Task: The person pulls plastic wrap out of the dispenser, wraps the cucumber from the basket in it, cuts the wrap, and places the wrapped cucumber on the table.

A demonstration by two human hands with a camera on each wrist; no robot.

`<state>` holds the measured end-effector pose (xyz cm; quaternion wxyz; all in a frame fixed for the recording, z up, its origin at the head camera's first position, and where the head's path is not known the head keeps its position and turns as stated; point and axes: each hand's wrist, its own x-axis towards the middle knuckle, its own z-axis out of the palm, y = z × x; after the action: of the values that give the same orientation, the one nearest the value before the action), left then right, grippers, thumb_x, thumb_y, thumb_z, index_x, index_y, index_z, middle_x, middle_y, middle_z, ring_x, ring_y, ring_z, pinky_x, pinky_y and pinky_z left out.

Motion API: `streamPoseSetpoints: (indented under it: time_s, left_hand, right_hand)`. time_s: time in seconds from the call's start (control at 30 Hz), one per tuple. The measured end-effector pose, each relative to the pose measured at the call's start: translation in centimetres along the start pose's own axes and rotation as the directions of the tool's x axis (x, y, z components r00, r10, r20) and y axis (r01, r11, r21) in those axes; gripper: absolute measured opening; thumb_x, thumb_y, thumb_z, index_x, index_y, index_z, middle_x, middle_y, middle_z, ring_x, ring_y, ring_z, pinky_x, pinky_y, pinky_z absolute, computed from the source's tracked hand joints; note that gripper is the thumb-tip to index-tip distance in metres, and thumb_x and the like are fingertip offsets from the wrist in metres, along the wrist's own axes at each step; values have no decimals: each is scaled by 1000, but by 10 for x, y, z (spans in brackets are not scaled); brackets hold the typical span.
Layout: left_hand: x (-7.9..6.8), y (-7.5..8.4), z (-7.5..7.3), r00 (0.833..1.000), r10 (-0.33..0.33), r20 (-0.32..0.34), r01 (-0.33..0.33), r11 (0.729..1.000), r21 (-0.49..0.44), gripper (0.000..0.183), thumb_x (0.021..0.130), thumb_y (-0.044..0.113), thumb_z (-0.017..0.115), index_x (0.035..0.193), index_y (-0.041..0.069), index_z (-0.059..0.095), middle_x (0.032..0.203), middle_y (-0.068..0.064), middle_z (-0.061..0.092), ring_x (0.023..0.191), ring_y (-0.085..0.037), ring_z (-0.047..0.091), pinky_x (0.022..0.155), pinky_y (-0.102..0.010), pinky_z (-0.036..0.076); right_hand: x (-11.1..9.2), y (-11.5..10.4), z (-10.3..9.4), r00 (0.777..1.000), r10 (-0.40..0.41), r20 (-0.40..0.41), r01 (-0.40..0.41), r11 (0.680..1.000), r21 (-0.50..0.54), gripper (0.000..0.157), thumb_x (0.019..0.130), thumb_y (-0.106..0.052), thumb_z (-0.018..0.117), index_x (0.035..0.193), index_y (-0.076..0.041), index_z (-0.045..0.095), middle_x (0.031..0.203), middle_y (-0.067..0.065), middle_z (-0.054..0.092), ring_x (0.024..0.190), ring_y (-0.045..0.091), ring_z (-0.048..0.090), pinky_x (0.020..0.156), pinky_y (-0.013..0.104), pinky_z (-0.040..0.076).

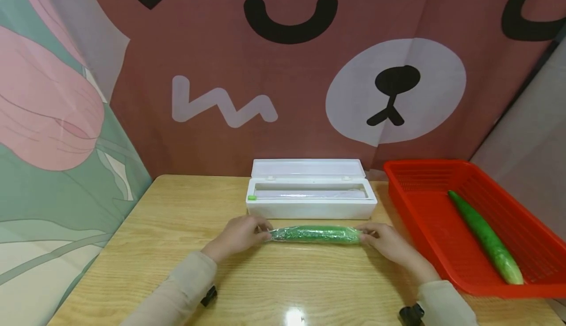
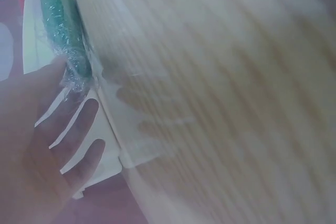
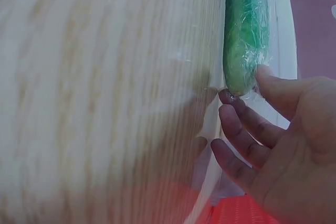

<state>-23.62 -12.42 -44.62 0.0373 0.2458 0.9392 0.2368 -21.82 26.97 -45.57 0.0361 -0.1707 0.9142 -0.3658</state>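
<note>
A cucumber [image 1: 316, 234] wrapped in clear plastic film lies crosswise between my two hands, in front of the white box. At its left end my left hand [image 1: 242, 236] pinches the wrapped tip; the left wrist view has the crinkled film [image 2: 77, 74] bunched at thumb and forefinger, other fingers spread. My right hand [image 1: 389, 242] holds the paler right end, thumb on one side and forefinger at the tip [image 3: 239, 85]. Whether the cucumber touches the table or hangs just over it, I cannot tell.
Behind the cucumber stands a white cling film box [image 1: 309, 211], lid up, with a film roll [image 1: 309, 194] inside. On the right, a red plastic basket [image 1: 415, 237] contains another cucumber [image 1: 484, 235]. The wooden table [image 1: 177, 218] meets a printed curtain at the back.
</note>
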Motion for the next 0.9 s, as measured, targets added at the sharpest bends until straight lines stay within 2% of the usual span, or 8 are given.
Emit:
streamPoseSetpoints:
  time_s: [0.17, 0.33, 0.43, 0.57, 0.73, 0.8, 0.9]
  left_hand:
    - [-1, 0, 1, 1000, 17, 7, -18, 1000, 15, 14, 92, 28, 73, 103, 21, 77, 91, 12, 70, 78, -4, 59, 69, -31, 49]
    - [-2, -1, 1, 1000, 14, 17, -14, 1000, 11, 22, 89, 31, 75, 108, 19, 78, 89, 11, 69, 73, -3, 55, 63, -28, 47]
    - [-2, -2, 2, 1000, 15, 21, -15, 1000, 10, 29, 85, 32, 78, 111, 19, 77, 84, 13, 67, 69, -2, 53, 60, -27, 46]
    - [-3, -2, 3, 1000, 21, 16, -22, 999, 25, 30, 84, 31, 79, 111, 18, 77, 79, 15, 64, 66, -2, 52, 58, -26, 45]
    - [-5, 1, 1, 999, 36, -18, -35, 998, 49, 23, 90, 27, 75, 111, 17, 76, 88, 9, 70, 73, -4, 58, 63, -28, 48]
    - [-6, 2, -1, 998, 45, -34, -43, 998, 54, 21, 92, 25, 72, 111, 16, 76, 93, 7, 72, 76, -5, 61, 64, -29, 49]
    - [-6, 3, -2, 997, 59, -42, -56, 996, 76, 21, 94, 24, 69, 112, 16, 76, 98, 4, 73, 82, -9, 64, 67, -33, 52]
  right_hand:
    - [-2, -3, 0, 1000, 6, 5, -6, 999, -40, 26, 93, -11, 68, 117, -1, 71, 103, 5, 70, 90, 18, 59, 77, 36, 50]
    - [-2, -2, 2, 1000, -31, 5, 31, 999, -44, 35, 87, -12, 76, 118, 3, 69, 85, 1, 59, 78, 15, 50, 65, 27, 43]
    - [-1, -1, 3, 999, -53, -4, 53, 998, -35, 38, 82, -7, 80, 116, 5, 68, 79, 0, 52, 73, 14, 46, 61, 25, 39]
    - [2, -1, 5, 999, -36, -33, 36, 999, -9, 29, 84, -2, 76, 112, 5, 69, 84, 1, 60, 77, 14, 54, 65, 26, 45]
    - [1, -3, 2, 999, 17, -40, -16, 1000, 20, 23, 91, -6, 70, 111, 7, 69, 89, 7, 67, 80, 18, 61, 66, 29, 50]
    - [0, -6, 1, 999, 36, -36, -36, 999, 8, 24, 94, -9, 67, 112, 6, 69, 94, 9, 69, 83, 21, 61, 69, 32, 51]
    - [-3, -8, 1, 999, 46, -29, -47, 999, -27, 26, 97, -13, 64, 114, 5, 70, 105, 14, 71, 96, 29, 64, 81, 43, 52]
